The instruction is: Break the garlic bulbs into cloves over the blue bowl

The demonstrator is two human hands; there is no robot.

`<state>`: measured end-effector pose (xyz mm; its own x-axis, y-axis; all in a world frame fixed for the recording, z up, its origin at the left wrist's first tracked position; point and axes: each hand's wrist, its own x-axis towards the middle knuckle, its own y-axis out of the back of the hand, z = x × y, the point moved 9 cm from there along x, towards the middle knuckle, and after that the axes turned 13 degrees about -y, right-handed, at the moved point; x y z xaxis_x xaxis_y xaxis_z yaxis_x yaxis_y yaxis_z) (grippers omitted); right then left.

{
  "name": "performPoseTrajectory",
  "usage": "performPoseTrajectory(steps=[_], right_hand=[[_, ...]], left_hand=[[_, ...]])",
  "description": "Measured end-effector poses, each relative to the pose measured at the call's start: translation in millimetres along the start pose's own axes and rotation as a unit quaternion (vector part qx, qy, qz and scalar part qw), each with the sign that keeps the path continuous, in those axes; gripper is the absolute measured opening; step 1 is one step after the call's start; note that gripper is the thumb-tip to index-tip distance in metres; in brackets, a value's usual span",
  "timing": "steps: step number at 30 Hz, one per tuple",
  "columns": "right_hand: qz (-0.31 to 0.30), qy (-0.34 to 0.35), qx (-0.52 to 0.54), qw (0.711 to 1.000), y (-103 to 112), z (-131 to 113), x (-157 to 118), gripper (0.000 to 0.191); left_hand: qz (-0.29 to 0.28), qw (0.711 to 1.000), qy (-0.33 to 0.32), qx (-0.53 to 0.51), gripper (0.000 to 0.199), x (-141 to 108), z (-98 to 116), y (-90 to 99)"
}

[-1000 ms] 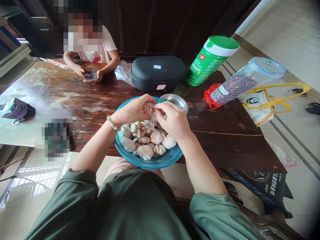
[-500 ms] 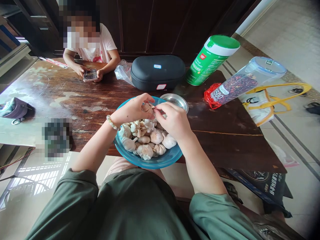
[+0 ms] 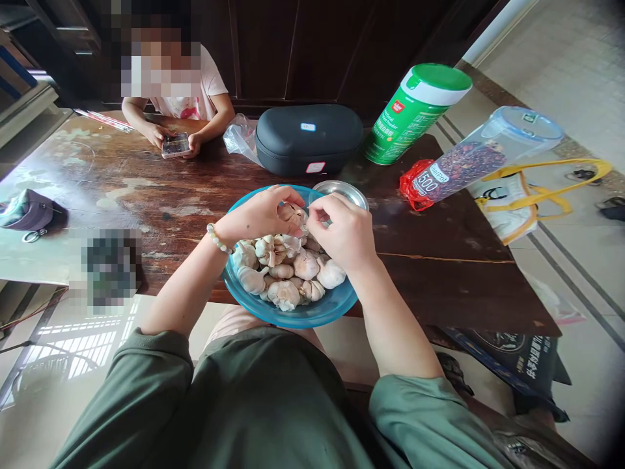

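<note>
garlic bulb staying put in your left hand, and now the change: your right hand has come off it! half a second ago those fingertips were right up against the bulb; now they've drawn away to the right, and a small gap shows between them and the bulb. your left thumb and fingers are curved round it, gripping it above the far part of the blue basin, hardly moved at all. your right thumb and forefinger are curled in close, a narrow pinch by the look of it (whether a scrap of skin is tucked in there, you can't tell from this angle). that hand hangs over the basin's right side, its knuckles near the metal bowl, which sits just past the rim, partly hidden. so what does it mean for the work? judging by the move, one pluck at the bulb is over, done or let go, and your left hand alone carries the hold. below, the other garlic heads lie heaped in the basin, no shift to call there. across the table, the person keeps both hands on the phone, same as before.
</note>
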<state>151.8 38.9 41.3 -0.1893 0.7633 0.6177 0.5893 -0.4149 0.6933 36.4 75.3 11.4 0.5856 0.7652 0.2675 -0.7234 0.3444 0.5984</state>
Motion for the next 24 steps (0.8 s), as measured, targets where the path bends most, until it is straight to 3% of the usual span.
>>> performPoseTrajectory(steps=[3, 10, 17, 24], right_hand=[[0.003, -0.013, 0.017, 1.0, 1.7, 3.6, 1.0, 0.014], [-0.05, 0.006, 0.045, 0.998, -7.5, -1.9, -0.5, 0.018], [-0.045, 0.015, 0.04, 0.998, -7.8, -1.7, -1.2, 0.017], [-0.044, 0.024, 0.041, 0.998, -8.4, -1.4, -2.1, 0.015]], left_hand=[[0.01, 1.0, 0.011, -0.003, 0.053, -1.2, -0.8, 2.2], [0.023, 1.0, -0.001, -0.02, 0.049, -1.2, -1.3, 3.2], [0.01, 1.0, 0.019, -0.008, 0.056, -1.6, -1.2, 2.2], [0.009, 1.0, 0.005, -0.017, 0.05, -1.6, 0.1, 0.9]])
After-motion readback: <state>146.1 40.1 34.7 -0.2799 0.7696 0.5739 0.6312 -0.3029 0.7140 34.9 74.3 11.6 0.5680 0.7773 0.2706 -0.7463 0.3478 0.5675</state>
